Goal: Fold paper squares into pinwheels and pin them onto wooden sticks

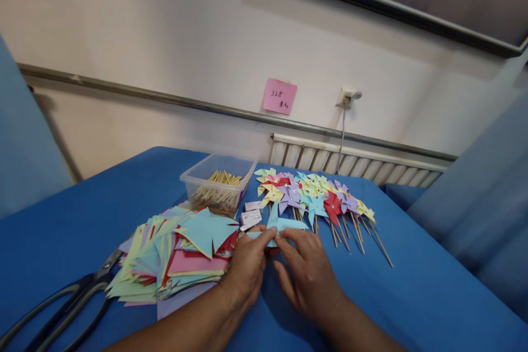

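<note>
A light blue paper pinwheel (291, 224) is held between both hands just above the table, its blades folded toward the middle. My left hand (250, 261) is closed on it, the thumb pressed near its centre. My right hand (309, 267) pinches the pinwheel's centre from the other side; whether a pin is between those fingertips I cannot make out. Left of my hands lies a pile of cut paper squares (181, 264) in several colours. Two small white boxes (251, 216) sit just behind my left hand.
A clear plastic tub (193, 182) of wooden sticks (218, 190) stands behind the paper pile. Finished pinwheels (315, 206) on sticks lie at the back right. Large scissors (88, 286) rest at the left. A blue cloth (412, 297) covers the table, and a radiator (317, 159) is behind it.
</note>
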Demonstrator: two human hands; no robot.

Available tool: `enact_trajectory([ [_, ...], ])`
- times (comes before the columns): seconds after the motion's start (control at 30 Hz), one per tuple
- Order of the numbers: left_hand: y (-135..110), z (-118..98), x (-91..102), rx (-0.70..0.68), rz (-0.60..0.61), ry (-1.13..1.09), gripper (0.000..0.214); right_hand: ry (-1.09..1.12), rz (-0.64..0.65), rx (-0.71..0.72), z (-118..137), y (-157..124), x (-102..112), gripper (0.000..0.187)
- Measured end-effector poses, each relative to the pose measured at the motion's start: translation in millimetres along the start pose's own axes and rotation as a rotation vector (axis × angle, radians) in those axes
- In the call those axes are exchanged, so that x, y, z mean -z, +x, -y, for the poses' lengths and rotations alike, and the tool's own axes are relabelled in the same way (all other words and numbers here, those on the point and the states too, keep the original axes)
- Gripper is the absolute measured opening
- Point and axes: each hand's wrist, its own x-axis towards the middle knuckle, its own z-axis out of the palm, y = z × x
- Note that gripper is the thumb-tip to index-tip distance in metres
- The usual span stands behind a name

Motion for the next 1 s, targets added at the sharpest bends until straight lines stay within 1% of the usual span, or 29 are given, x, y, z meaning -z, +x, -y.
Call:
enact_trajectory([
  [0.13, 1.9, 0.7, 0.8, 0.015, -0.022, 0.044, 0.020, 0.097, -0.114, -0.069, -6.8, -2.2, -3.4, 0.028],
  [0.23, 3.2, 4.2, 2.0, 0.010, -0.001, 0.131, 0.024, 0.162, -0.221, -0.192, -13.2, -4.0, -9.1, 0.025],
  [0.3, 4.2, 9.1, 4.0, 0.024, -0.007, 0.204, 0.026, 0.249, -0.272, -0.311, -16.9, -5.1, -14.2, 0.022],
  [0.37, 4.9, 14.8, 6.3, 0.062, -0.017, 0.252, 0.027, 0.404, -0.265, -0.472, -19.1, -5.8, -19.7, 0.019],
  [0.47, 4.7, 20.9, 8.5, 0.080, 0.020, 0.255, 0.025, 0.686, -0.208, -0.714, -19.3, -5.5, -26.0, 0.019],
  [0.57, 3.4, 22.4, 8.3, 0.098, 0.043, 0.219, 0.023, 0.889, -0.238, -0.847, -17.2, -4.0, -28.6, 0.023],
  [0.7, 2.6, 20.5, 5.7, 0.142, 0.005, 0.149, 0.024, 1.017, -0.266, -0.937, -16.6, -2.7, -30.3, 0.030],
  [0.83, 1.4, 15.7, 1.8, 0.172, -0.031, 0.097, 0.026, 1.111, -0.282, -0.982, -18.4, -4.1, -31.3, 0.038],
  [1.0, -2.3, 9.5, -0.7, 0.186, 0.060, 0.052, 0.025, 1.224, -0.291, -0.989, -20.4, -5.3, -31.3, 0.034],
])
